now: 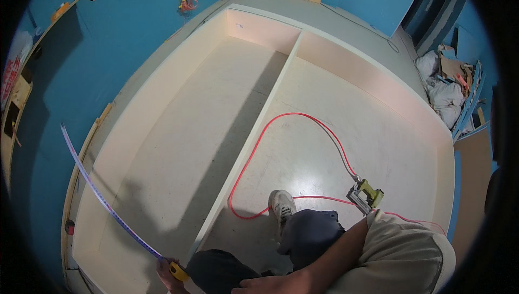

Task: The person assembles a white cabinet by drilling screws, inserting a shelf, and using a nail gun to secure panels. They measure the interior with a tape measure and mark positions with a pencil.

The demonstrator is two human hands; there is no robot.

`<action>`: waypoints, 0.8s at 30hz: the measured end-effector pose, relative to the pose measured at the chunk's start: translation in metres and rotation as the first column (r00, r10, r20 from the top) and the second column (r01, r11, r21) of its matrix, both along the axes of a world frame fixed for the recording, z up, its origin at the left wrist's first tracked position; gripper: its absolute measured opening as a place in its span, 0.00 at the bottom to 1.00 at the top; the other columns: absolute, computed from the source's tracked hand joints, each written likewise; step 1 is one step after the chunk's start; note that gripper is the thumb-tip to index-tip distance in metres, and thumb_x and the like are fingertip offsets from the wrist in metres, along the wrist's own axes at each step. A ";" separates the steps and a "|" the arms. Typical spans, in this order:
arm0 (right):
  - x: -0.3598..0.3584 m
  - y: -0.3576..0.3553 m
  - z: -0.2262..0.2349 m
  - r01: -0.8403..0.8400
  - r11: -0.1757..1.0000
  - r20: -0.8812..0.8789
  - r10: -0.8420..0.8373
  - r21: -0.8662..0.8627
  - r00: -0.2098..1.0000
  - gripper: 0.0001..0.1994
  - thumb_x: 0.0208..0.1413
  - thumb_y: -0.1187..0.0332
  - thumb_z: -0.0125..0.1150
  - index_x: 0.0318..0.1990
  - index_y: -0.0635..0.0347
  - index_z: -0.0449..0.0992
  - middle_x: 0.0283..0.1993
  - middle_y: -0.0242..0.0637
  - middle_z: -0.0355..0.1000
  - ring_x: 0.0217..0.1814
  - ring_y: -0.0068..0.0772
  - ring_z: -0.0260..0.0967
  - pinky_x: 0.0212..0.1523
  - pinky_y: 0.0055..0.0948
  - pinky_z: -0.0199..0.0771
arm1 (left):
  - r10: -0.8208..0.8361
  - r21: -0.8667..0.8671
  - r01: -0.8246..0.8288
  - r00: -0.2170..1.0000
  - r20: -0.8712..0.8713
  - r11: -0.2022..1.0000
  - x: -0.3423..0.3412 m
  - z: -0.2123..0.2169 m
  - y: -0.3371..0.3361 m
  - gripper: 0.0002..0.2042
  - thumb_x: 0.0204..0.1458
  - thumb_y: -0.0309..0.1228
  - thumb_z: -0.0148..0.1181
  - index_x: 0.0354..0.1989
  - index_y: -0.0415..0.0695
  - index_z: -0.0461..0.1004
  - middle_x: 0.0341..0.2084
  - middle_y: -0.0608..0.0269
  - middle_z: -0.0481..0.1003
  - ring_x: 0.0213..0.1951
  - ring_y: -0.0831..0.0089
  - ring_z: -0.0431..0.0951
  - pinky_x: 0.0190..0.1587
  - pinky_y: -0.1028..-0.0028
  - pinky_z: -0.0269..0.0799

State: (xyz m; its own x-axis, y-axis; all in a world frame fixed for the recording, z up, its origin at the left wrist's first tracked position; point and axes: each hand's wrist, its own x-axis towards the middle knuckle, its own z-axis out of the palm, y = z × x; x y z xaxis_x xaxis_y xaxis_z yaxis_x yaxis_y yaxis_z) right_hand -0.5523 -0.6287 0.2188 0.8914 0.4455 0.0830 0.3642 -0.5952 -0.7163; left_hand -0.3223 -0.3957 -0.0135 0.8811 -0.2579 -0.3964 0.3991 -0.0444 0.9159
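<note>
At the lower edge my left hand (166, 279) is closed around a yellow tape measure (179, 271). Its pale blade (111, 208) stretches out in a bend to the upper left, across the left wall of a large cream-coloured frame (216, 215). My right hand (265, 285) lies by my dark-trousered knee, partly cut off by the lower edge, so its fingers are not clear. Inside the frame's right compartment, a green and grey nail gun (367, 194) rests on the floor, joined to a red air hose (254, 153). My shoe (282, 205) stands beside the hose.
A divider (294, 50) splits the frame into two compartments. Blue wall panels (135, 40) stand to the left and behind. White sacks and scraps (446, 94) are heaped at the far right. Thin wooden strips (81, 177) lie along the left side.
</note>
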 end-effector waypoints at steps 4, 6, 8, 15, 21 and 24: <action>0.003 -0.008 0.008 -0.011 0.998 -0.016 0.012 0.065 1.000 0.11 0.57 0.63 0.49 0.36 0.61 0.72 0.37 0.40 0.72 0.44 0.39 0.70 0.39 0.39 0.71 | -0.237 0.177 0.227 0.971 0.039 0.958 0.016 0.022 -0.028 0.05 0.52 0.26 0.52 0.27 0.41 0.66 0.21 0.58 0.72 0.23 0.70 0.75 0.27 0.71 0.71; 0.002 -0.009 0.006 0.018 0.995 0.046 -0.022 0.097 0.999 0.11 0.57 0.63 0.49 0.34 0.61 0.72 0.35 0.39 0.71 0.41 0.41 0.70 0.38 0.40 0.71 | -0.357 0.216 0.343 0.934 0.029 0.914 0.012 0.029 -0.061 0.05 0.52 0.27 0.51 0.26 0.40 0.66 0.21 0.58 0.72 0.23 0.69 0.75 0.27 0.71 0.72; 0.002 -0.015 0.005 0.047 0.989 0.137 -0.066 0.138 0.988 0.10 0.56 0.64 0.50 0.33 0.62 0.71 0.34 0.40 0.71 0.38 0.43 0.70 0.36 0.40 0.72 | -0.465 0.072 0.459 0.877 0.124 0.886 -0.016 0.037 -0.106 0.07 0.51 0.28 0.53 0.24 0.38 0.71 0.20 0.58 0.73 0.24 0.69 0.77 0.28 0.71 0.72; -0.002 -0.147 -0.010 0.289 0.903 0.042 -0.318 0.319 0.947 0.11 0.62 0.64 0.52 0.38 0.65 0.71 0.38 0.46 0.66 0.46 0.46 0.68 0.43 0.38 0.73 | -0.817 0.321 0.768 0.575 0.036 0.555 -0.079 -0.008 -0.172 0.07 0.53 0.27 0.53 0.28 0.36 0.74 0.23 0.59 0.76 0.25 0.72 0.76 0.32 0.74 0.71; -0.027 -0.234 -0.187 0.606 0.765 -0.283 -0.544 0.221 0.790 0.14 0.63 0.63 0.45 0.45 0.66 0.70 0.33 0.44 0.67 0.35 0.39 0.68 0.39 0.38 0.69 | -0.722 -0.038 0.734 0.654 -0.224 0.678 -0.117 0.054 -0.208 0.13 0.58 0.34 0.55 0.24 0.39 0.77 0.17 0.65 0.73 0.20 0.75 0.71 0.26 0.75 0.66; -0.007 -0.198 -0.246 0.591 0.544 -0.491 -0.335 0.596 0.804 0.16 0.66 0.60 0.43 0.48 0.66 0.69 0.30 0.37 0.68 0.31 0.29 0.66 0.35 0.31 0.68 | -0.706 -0.080 0.721 0.638 -0.307 0.688 -0.102 0.023 -0.214 0.08 0.57 0.26 0.48 0.35 0.34 0.72 0.27 0.56 0.76 0.28 0.70 0.77 0.35 0.72 0.74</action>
State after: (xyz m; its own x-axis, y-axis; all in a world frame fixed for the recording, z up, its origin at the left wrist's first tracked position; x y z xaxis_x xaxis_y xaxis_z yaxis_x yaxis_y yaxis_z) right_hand -0.5594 -0.8268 -0.0275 0.9855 -0.1208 -0.1193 -0.1067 0.1055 -0.9887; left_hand -0.4240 -0.6098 0.0092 0.2702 -0.7315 -0.6260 0.4682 -0.4682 0.7494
